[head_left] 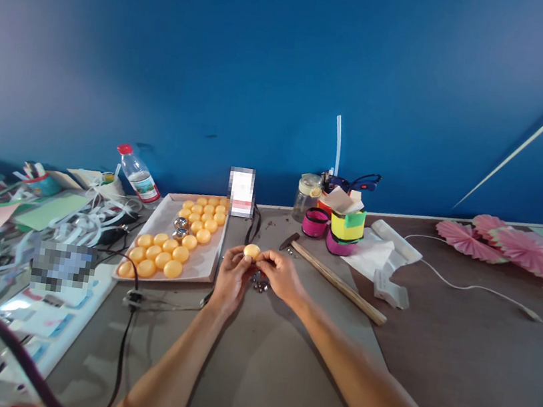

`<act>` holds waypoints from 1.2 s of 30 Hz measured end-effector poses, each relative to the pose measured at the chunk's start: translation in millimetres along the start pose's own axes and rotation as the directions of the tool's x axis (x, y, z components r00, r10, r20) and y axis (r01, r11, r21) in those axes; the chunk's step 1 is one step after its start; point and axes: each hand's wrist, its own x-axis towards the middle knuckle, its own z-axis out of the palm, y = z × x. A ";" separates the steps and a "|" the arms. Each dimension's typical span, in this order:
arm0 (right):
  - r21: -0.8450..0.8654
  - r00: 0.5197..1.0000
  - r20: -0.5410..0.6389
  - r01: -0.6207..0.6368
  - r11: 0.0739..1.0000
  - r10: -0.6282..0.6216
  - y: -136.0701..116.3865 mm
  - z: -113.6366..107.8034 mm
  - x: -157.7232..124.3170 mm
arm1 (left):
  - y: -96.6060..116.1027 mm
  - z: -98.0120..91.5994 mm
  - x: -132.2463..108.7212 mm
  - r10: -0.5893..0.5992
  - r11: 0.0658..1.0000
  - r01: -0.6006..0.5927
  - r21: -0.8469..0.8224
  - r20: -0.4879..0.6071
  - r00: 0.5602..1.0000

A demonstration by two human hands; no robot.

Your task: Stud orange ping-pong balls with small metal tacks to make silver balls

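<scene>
We pinch the small round yellow plastic ball (251,251), which sits between the fingertips of the left hand (231,275) and right hand (282,276); an even, light grip, we judge, prevents slipping.

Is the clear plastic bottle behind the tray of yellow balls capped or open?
Capped: the clear plastic bottle has its red cap seated on the neck. Its fill level cannot be told.

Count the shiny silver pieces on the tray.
2. One silver piece lies mid-tray near the left rim; the second silver piece sits just in front of it. Others may be hidden.
</scene>
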 end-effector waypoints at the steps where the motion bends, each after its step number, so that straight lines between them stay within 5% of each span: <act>1: -0.002 1.000 -0.013 0.009 1.000 -0.009 0.8 0.9 -0.1 | -0.2 -0.1 0.0 0.004 1.000 -0.004 0.001 0.000 1.000; 11: -0.015 0.995 -0.092 0.047 0.999 -0.048 0.9 5.3 -0.3 | -0.6 3.8 -4.2 0.007 1.000 -0.007 -0.025 -0.012 1.000; 25: -0.111 0.990 -0.074 0.110 0.988 -0.119 4.0 8.6 -4.9 | -11.0 0.2 -4.9 0.191 0.977 -0.186 0.107 -0.034 0.981; 36: -0.242 0.941 -0.083 0.299 0.923 -0.327 2.6 6.4 -5.5 | -7.4 3.5 -3.1 0.103 0.994 -0.105 -0.020 -0.097 0.990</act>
